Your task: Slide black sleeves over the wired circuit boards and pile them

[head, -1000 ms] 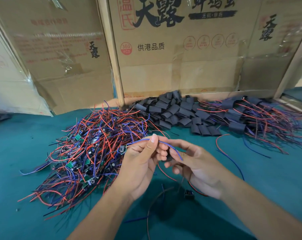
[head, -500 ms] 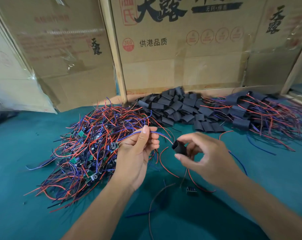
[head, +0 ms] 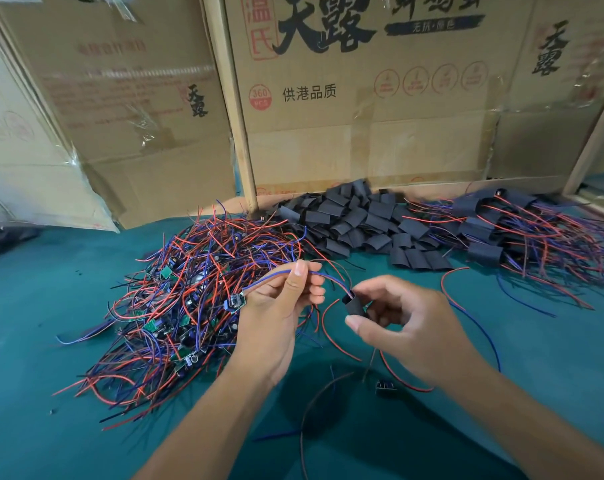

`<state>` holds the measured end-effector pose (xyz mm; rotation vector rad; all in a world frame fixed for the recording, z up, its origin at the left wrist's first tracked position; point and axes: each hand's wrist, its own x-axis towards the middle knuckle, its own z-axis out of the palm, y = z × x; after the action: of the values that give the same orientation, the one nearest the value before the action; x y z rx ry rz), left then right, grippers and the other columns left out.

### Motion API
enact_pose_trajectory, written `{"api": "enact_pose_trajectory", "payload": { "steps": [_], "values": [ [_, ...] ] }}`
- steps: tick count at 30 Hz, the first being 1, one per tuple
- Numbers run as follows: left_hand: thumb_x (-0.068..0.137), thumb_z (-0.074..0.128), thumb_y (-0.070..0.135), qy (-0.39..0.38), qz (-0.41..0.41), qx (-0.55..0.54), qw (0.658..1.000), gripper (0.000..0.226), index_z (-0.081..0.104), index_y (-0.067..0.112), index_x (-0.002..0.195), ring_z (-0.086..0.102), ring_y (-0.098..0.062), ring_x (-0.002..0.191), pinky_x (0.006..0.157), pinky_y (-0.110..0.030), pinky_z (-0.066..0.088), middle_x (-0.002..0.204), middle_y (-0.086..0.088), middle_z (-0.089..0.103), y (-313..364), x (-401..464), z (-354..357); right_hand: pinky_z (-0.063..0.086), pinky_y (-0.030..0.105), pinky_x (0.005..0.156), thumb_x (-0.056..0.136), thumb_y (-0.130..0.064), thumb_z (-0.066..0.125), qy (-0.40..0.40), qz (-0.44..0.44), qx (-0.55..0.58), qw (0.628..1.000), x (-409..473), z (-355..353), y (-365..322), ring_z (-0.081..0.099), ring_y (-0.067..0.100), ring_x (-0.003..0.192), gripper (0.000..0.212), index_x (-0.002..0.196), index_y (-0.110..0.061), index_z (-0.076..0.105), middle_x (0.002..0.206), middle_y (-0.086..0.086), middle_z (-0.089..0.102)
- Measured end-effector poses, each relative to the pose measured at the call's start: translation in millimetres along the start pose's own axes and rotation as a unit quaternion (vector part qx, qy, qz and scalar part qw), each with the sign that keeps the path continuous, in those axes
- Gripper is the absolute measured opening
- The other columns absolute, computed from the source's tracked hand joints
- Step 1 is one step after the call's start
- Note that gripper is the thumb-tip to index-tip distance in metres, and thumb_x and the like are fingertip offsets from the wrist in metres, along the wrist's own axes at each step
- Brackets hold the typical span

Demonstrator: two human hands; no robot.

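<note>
Change: since half a second ago, we see the wire end reach the sleeve mouth.
Left hand [head: 276, 306]: pinches blue wire [head: 323, 277]; circuit board [head: 236, 302] dangles left.
Right hand [head: 402, 320]: holds black sleeve [head: 353, 305], apparently open end up-left.
Axis: wire runs left to right into sleeve.

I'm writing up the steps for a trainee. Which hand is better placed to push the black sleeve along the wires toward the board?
Right. The right hand already pinches the black sleeve at the wire ends, while the left hand holds the wires near the board, steadying them.
</note>
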<state>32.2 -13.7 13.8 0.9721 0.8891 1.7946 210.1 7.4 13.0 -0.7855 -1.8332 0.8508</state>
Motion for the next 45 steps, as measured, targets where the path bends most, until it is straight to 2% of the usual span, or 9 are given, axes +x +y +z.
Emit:
{"api": "enact_pose_trajectory", "payload": {
  "steps": [6, 12, 15, 19, 27, 32, 35, 39, 45],
  "values": [
    [0.089, 0.061, 0.026, -0.046, 0.018, 0.049, 0.998, 0.022, 0.078, 0.012, 0.084, 0.060, -0.015, 0.068, 0.069, -0.022, 0.052, 0.078, -0.007, 0.068, -2, -2, -1, 0.050, 0.025, 0.064, 0.069, -0.046, 0.071, 0.008, 0.020, -0.048, 0.999, -1, -1, -3, 0.061, 0.009, 0.068, 0.024, 0.088, -0.033, 0.069, 0.079, -0.012, 0.069],
    [0.085, 0.069, 0.042, -0.082, -0.061, 0.168, 0.980, 0.030, 0.080, 0.016, 0.093, 0.057, -0.012, 0.077, 0.076, -0.025, 0.046, 0.091, 0.002, 0.075, -12, -11, 2, 0.047, 0.014, 0.074, 0.075, -0.024, 0.081, 0.007, -0.015, -0.156, 0.988, -1, 0, 2, 0.063, 0.002, 0.082, 0.021, 0.092, -0.022, 0.069, 0.083, -0.014, 0.069],
    [0.092, 0.060, 0.050, -0.059, -0.095, 0.198, 0.974, 0.032, 0.081, 0.025, 0.096, 0.060, -0.015, 0.085, 0.079, -0.030, 0.048, 0.103, 0.004, 0.076, -11, -11, 5, 0.052, 0.019, 0.070, 0.078, -0.017, 0.081, 0.000, 0.054, -0.081, 0.995, -1, 2, 6, 0.068, 0.005, 0.077, 0.022, 0.091, -0.028, 0.066, 0.083, -0.014, 0.072],
    [0.102, 0.049, 0.032, -0.039, -0.112, 0.187, 0.975, 0.034, 0.082, 0.023, 0.096, 0.055, -0.009, 0.081, 0.071, -0.026, 0.047, 0.093, 0.007, 0.075, -9, -11, 10, 0.054, 0.031, 0.064, 0.085, -0.003, 0.073, -0.029, 0.122, 0.068, 0.990, 2, 3, 7, 0.064, 0.014, 0.063, 0.018, 0.092, -0.019, 0.067, 0.076, -0.003, 0.071],
    [0.105, 0.047, 0.030, -0.109, -0.148, 0.180, 0.966, 0.040, 0.072, -0.001, 0.100, 0.059, -0.034, 0.096, 0.097, -0.057, 0.046, 0.094, -0.016, 0.067, -11, -17, 13, 0.043, 0.018, 0.047, 0.094, 0.001, 0.060, -0.064, 0.166, 0.203, 0.963, 3, 2, 3, 0.053, 0.012, 0.051, 0.006, 0.091, -0.001, 0.065, 0.072, 0.007, 0.066],
    [0.089, 0.070, 0.042, -0.121, -0.177, 0.116, 0.970, 0.031, 0.072, 0.015, 0.104, 0.062, -0.019, 0.098, 0.083, -0.033, 0.051, 0.102, -0.005, 0.071, -10, -16, 9, 0.037, 0.016, 0.046, 0.094, -0.003, 0.060, -0.016, 0.186, 0.247, 0.951, 8, -6, 5, 0.049, 0.009, 0.052, 0.006, 0.090, -0.003, 0.065, 0.076, 0.009, 0.066],
    [0.076, 0.071, 0.046, -0.093, -0.229, 0.042, 0.968, 0.052, 0.066, 0.012, 0.115, 0.065, -0.017, 0.089, 0.076, -0.030, 0.053, 0.108, -0.006, 0.072, -8, -14, 8, 0.036, 0.016, 0.046, 0.094, -0.004, 0.060, 0.001, 0.198, 0.265, 0.944, 12, -15, 8, 0.049, 0.009, 0.052, 0.006, 0.091, -0.004, 0.066, 0.076, 0.009, 0.066],
    [0.085, 0.063, 0.044, 0.010, -0.245, -0.068, 0.967, 0.037, 0.062, 0.013, 0.106, 0.056, -0.016, 0.064, 0.063, -0.029, 0.045, 0.082, -0.005, 0.064, -4, -6, 5, 0.036, 0.016, 0.045, 0.094, -0.002, 0.059, -0.018, 0.219, 0.262, 0.940, 15, -20, 13, 0.048, 0.009, 0.052, 0.005, 0.093, -0.001, 0.065, 0.077, 0.010, 0.066],
    [0.100, 0.045, 0.017, 0.087, -0.152, 0.054, 0.983, 0.025, 0.060, 0.010, 0.082, 0.044, -0.016, 0.053, 0.053, -0.029, 0.038, 0.067, -0.007, 0.050, -4, -6, 7, 0.041, 0.023, 0.053, 0.099, -0.010, 0.056, -0.056, 0.232, 0.199, 0.950, 14, -23, 15, 0.053, 0.013, 0.061, 0.012, 0.100, -0.006, 0.067, 0.078, 0.003, 0.066]
  ]
}}
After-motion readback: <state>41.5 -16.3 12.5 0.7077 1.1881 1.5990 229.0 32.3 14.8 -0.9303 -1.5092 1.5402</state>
